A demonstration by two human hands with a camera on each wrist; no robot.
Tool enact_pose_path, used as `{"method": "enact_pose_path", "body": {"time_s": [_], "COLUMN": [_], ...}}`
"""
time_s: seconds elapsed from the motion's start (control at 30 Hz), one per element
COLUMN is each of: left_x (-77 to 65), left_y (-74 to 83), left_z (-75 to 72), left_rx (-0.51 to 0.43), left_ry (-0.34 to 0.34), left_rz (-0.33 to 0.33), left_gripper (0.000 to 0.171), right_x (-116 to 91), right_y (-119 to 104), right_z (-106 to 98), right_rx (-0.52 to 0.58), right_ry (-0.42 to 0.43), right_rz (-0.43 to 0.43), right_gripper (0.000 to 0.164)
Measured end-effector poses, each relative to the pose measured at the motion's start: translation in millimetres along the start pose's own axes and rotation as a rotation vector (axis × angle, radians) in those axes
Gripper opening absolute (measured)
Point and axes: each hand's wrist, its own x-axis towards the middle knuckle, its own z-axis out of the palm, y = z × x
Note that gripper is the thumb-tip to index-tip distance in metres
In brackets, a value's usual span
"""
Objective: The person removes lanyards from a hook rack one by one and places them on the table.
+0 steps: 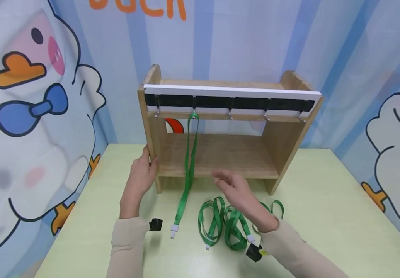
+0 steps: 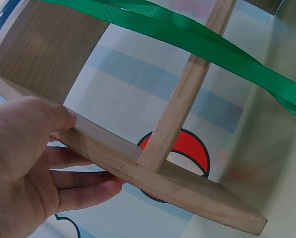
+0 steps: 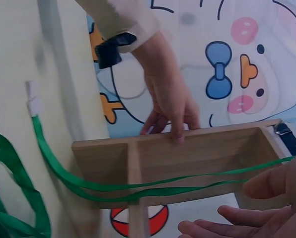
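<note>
"Where's the left hand (image 1: 142, 172)?"

"At the left side panel (image 1: 147, 127) of the wooden rack (image 1: 234, 150), thumb on one face, fingers on the other, gripping it. The rack stands near the worktop's (image 1: 311, 200) back edge."

"And the right hand (image 1: 236, 191)?"

"In front of the rack's lower shelf (image 1: 220, 160), thumb parted from loosely extended fingers."

"Any lanyard up?"

"The green hanging lanyard (image 1: 188, 181) loops over the second hook (image 1: 194, 102) from the left."

"And the rest?"

"Coiled green lanyards (image 1: 217, 224) lie before the rack, about midway between the worktop's left and right edges, one partly hidden by the right wrist (image 1: 264, 219)."
</note>
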Motion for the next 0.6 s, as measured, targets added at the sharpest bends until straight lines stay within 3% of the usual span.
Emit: {"method": "enact_pose_path", "body": {"time_s": [0.3,0.6], "left_x": [0.8,-0.4], "left_y": [-1.7,0.2], "left_z": [-1.6,-1.1], "left_rx": [0.004,-0.014], "left_ry": [-0.008,-0.016], "left_rz": [-0.011,-0.028], "left_gripper": [0.055,0.055], "right_x": [18,32], "right_y": [-22,-46], "right_z": [-13,-13], "right_rx": [0.073,0.065], "right_ry": [0.057,0.09], "right_rz": [-0.09,-0.194], "right_gripper": [0.039,0.041]}}
